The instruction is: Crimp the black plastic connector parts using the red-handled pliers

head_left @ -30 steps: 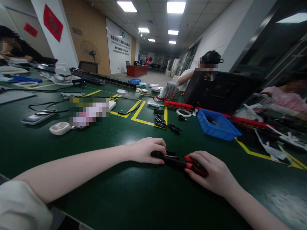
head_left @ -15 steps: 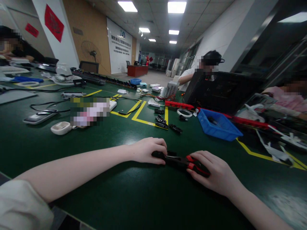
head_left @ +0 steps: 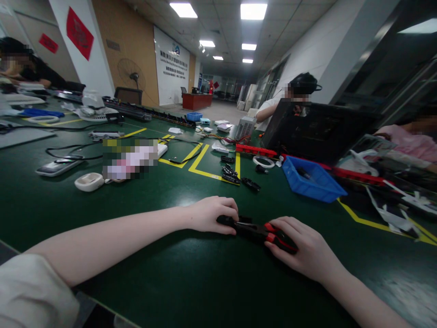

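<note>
My right hand [head_left: 302, 246] is closed round the red-and-black handles of a pair of pliers [head_left: 261, 232]. Their jaws point left and meet a small black part [head_left: 226, 221]. My left hand [head_left: 213, 215] grips this black part between thumb and fingers, just above the green table [head_left: 191, 282]. The part's exact kind cannot be made out, since my fingers and the jaws cover much of it. Beyond my hands, several similar black pieces [head_left: 230, 174] lie near a yellow tape corner, with one more black piece [head_left: 251, 184] just to their right.
A blue bin [head_left: 312, 180] with a dark item inside stands to the right. Behind it are red strips [head_left: 256, 151] and a large black panel [head_left: 314, 127] near a person [head_left: 300, 89]. At left lie a white case [head_left: 89, 181], a handheld device [head_left: 59, 166] and black cables.
Both hands keep their hold on the pliers and the black part, almost still. The whole view has shifted very slightly.
</note>
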Demonstrator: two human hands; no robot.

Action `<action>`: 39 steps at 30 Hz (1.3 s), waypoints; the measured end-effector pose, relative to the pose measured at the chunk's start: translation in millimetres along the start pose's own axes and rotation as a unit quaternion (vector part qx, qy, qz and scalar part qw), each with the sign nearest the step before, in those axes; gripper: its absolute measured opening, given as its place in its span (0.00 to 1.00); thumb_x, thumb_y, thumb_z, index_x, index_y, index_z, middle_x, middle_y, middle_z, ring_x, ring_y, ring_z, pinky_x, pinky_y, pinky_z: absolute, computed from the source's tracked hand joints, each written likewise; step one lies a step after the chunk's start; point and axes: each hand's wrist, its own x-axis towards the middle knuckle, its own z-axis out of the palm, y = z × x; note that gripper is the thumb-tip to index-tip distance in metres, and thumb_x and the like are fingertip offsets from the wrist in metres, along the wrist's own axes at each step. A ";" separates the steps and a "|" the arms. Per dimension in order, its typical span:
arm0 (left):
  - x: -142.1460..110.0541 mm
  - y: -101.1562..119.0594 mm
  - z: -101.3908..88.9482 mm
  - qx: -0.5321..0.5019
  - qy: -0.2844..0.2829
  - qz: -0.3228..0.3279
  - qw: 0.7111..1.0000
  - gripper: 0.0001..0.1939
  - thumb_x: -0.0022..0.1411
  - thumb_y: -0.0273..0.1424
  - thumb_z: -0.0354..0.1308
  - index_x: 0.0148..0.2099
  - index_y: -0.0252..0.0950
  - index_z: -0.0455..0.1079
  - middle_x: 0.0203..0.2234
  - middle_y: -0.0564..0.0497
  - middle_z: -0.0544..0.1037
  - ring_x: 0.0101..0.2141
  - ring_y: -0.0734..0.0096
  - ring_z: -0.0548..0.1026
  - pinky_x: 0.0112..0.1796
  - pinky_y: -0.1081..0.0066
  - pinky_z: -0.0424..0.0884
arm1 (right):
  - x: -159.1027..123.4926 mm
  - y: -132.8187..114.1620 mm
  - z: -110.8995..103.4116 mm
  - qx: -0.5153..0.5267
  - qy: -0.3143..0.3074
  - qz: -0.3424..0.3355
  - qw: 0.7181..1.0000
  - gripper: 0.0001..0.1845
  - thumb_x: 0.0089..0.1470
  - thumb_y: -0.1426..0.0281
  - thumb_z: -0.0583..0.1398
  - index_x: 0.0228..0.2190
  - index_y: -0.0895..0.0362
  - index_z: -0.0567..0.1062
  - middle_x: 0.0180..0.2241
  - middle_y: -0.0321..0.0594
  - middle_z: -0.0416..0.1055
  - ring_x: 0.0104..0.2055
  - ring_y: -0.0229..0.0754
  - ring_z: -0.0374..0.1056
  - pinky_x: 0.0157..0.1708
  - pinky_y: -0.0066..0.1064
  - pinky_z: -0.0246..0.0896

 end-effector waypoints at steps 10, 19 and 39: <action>0.2 -1.9 0.8 -0.008 0.000 0.002 1.000 0.11 0.63 0.36 0.65 0.46 0.36 0.75 0.46 0.46 0.74 0.44 0.63 0.76 0.44 0.68 0.70 | 1.0 1.4 -4.0 -0.019 0.013 -0.021 1.000 0.15 0.57 0.63 0.62 0.44 0.58 0.73 0.39 0.46 0.75 0.36 0.44 0.74 0.33 0.33 0.72; 0.5 -1.2 -0.2 -0.008 0.003 0.003 1.000 0.11 0.63 0.36 0.65 0.45 0.36 0.75 0.46 0.46 0.74 0.44 0.63 0.76 0.43 0.69 0.70 | 0.3 -0.5 -0.1 -0.012 0.005 -0.002 1.000 0.16 0.58 0.62 0.62 0.45 0.56 0.73 0.40 0.46 0.76 0.36 0.44 0.74 0.34 0.33 0.72; 1.1 0.5 -1.5 -0.020 -0.009 -0.004 1.000 0.11 0.63 0.35 0.65 0.45 0.36 0.75 0.46 0.46 0.74 0.45 0.62 0.75 0.44 0.68 0.70 | 0.0 3.2 -2.3 0.003 -0.005 0.010 1.000 0.16 0.58 0.60 0.61 0.45 0.55 0.74 0.40 0.45 0.76 0.37 0.44 0.74 0.35 0.34 0.73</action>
